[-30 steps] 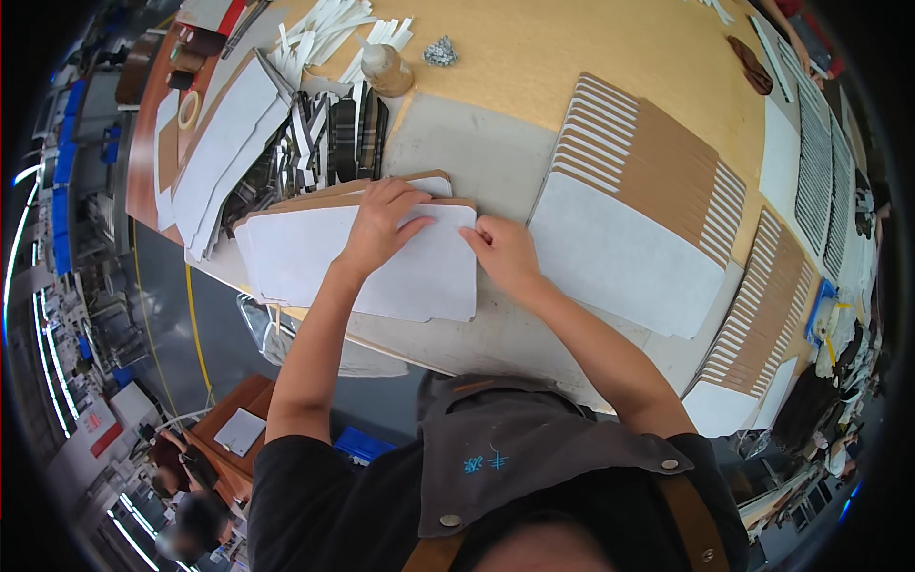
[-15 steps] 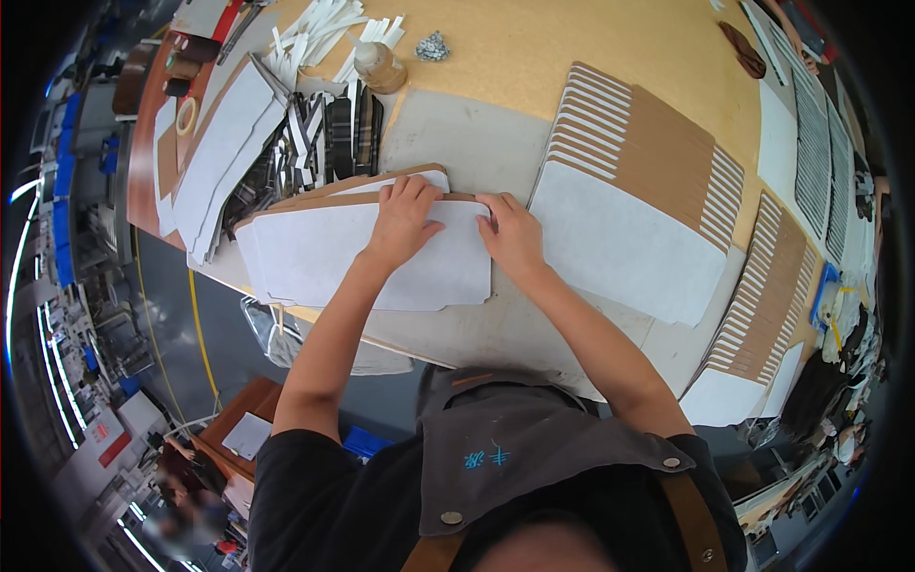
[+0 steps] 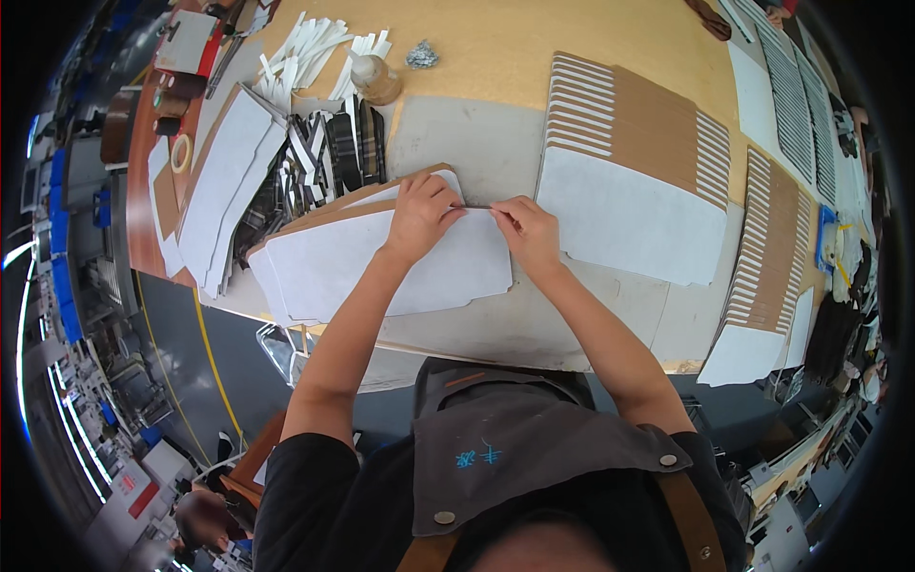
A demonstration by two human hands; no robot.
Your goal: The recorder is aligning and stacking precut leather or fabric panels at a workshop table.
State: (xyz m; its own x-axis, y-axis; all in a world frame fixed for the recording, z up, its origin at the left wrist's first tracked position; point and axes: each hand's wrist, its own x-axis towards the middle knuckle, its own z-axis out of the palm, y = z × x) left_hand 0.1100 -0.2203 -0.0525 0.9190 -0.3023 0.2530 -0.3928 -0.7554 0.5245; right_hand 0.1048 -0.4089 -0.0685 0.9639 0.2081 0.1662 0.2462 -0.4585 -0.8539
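Observation:
A white panel [image 3: 372,272] with a brown strip along its far edge lies on top of similar panels near the table's front. My left hand [image 3: 422,219] is closed at that far edge, with thumb and fingertips pressed on it. Just to the right, my right hand [image 3: 529,232] pinches the same edge close to the panel's right corner. A short dark stretch of edge shows between the two hands. Behind my left hand, another brown-edged white panel [image 3: 440,177] sticks out at a slant.
Fanned brown-and-white panels [image 3: 634,205] lie to the right, with a second fanned row [image 3: 758,276] beyond. Left are dark plaid strips [image 3: 355,143], stacked white panels [image 3: 224,181] and a tape roll [image 3: 182,153]. Farther back stand a bottle [image 3: 375,80], white strips [image 3: 303,57] and crumpled foil [image 3: 421,54].
My right fingers have drawn together into a pinch at the panel's edge. Both hands and the top panel appear slightly farther right, while the whole view has also shifted.

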